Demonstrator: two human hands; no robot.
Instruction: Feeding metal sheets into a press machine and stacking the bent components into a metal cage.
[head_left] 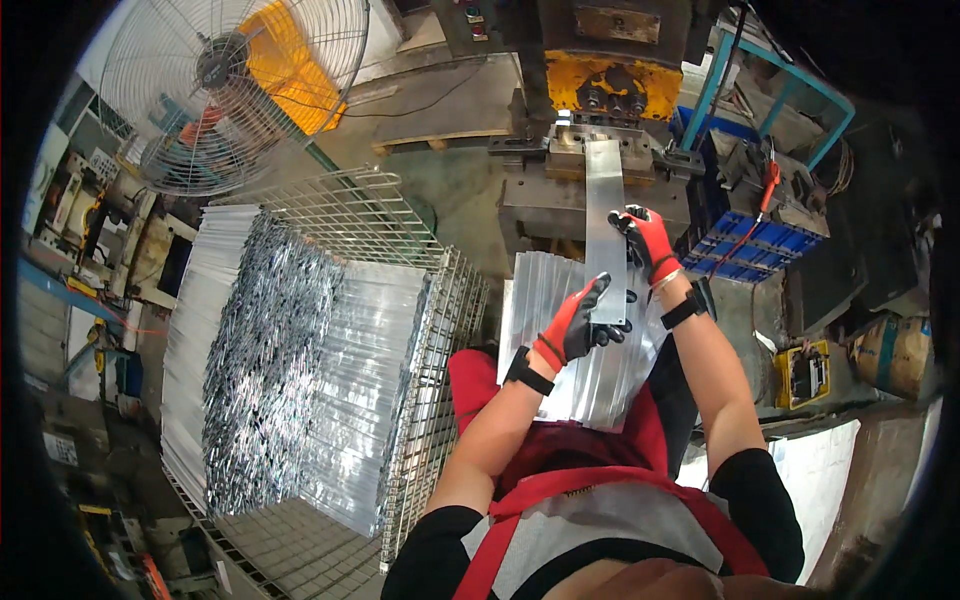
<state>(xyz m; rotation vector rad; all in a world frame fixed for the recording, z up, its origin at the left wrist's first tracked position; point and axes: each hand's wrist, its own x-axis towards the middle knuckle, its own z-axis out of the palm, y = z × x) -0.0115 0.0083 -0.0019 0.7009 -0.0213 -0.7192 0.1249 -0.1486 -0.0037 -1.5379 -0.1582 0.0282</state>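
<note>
A long flat metal strip [604, 240] is held lengthwise in front of me, its far end at the die block [570, 150] of the press. My left hand [578, 325], in a red and black glove, grips the near end, thumb on the left edge and fingers partly hidden beneath. Further up, my right hand [648, 243], gloved the same way, closes on the strip's right edge. Below both hands, a stack of similar metal strips [545, 310] lies over my lap.
At left stands a wire mesh cage [440, 330] packed with bundled metal strips [370, 350]. A large fan [225, 65] rises behind it. Right of the press are blue crates [745, 245] bearing metal parts, and a yellow container [803, 375] sits lower right.
</note>
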